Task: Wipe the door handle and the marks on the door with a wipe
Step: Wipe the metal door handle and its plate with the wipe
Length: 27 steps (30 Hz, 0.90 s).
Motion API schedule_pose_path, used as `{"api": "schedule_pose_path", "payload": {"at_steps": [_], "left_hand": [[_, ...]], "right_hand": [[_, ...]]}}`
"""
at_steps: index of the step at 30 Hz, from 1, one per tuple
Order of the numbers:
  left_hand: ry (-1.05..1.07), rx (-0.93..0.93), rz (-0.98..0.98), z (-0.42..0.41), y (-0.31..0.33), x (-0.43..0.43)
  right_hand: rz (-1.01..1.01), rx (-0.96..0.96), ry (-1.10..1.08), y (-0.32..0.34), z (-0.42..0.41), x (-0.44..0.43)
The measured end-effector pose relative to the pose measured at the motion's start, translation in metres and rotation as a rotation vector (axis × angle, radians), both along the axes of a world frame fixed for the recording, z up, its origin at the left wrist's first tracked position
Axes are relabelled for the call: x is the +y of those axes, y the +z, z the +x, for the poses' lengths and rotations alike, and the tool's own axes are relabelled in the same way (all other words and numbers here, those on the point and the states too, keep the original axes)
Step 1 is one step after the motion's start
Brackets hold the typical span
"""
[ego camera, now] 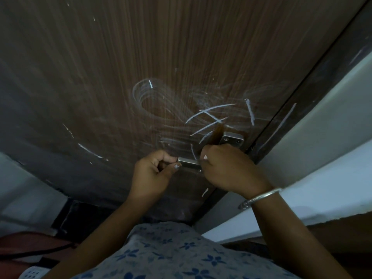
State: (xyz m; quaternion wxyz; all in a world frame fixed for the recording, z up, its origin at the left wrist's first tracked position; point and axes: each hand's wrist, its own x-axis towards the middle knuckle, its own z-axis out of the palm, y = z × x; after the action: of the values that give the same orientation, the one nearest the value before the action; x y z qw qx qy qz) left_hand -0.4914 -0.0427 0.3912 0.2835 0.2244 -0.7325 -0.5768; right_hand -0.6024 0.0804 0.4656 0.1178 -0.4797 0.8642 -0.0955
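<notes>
Dim light is lying over the whole scene. A dark frame (314, 81) is running diagonally from the upper right corner down toward the lower middle of the picture. To its right, a pale wall (326, 137) is catching a cool bluish light. At the left edge another pale wall (22, 190) is showing, with a reddish shape (30, 244) and a dark strap (40, 251) lying in the lower left corner.
</notes>
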Motion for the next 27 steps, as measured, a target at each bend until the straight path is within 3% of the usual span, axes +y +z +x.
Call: {"api": "schedule_pose_path", "payload": {"at_steps": [7, 15, 18, 23, 27], "left_hand": [[0.012, 0.028, -0.001, -0.002, 0.002, 0.000], [0.017, 0.004, 0.032, -0.002, -0.004, -0.001], [0.004, 0.013, 0.032, -0.002, -0.002, -0.002], [0.000, -0.021, -0.014, -0.002, -0.001, -0.007], [-0.033, -0.019, -0.092, 0.002, -0.001, -0.009]], "right_hand": [[-0.054, -0.059, 0.037, 0.001, 0.013, -0.028], [-0.263, -0.235, -0.065, -0.013, 0.011, -0.021], [-0.244, -0.202, -0.015, -0.011, 0.009, -0.020], [-0.113, 0.073, 0.129, -0.013, 0.015, -0.025], [-0.219, 0.032, 0.067, -0.015, 0.018, -0.021]]}}
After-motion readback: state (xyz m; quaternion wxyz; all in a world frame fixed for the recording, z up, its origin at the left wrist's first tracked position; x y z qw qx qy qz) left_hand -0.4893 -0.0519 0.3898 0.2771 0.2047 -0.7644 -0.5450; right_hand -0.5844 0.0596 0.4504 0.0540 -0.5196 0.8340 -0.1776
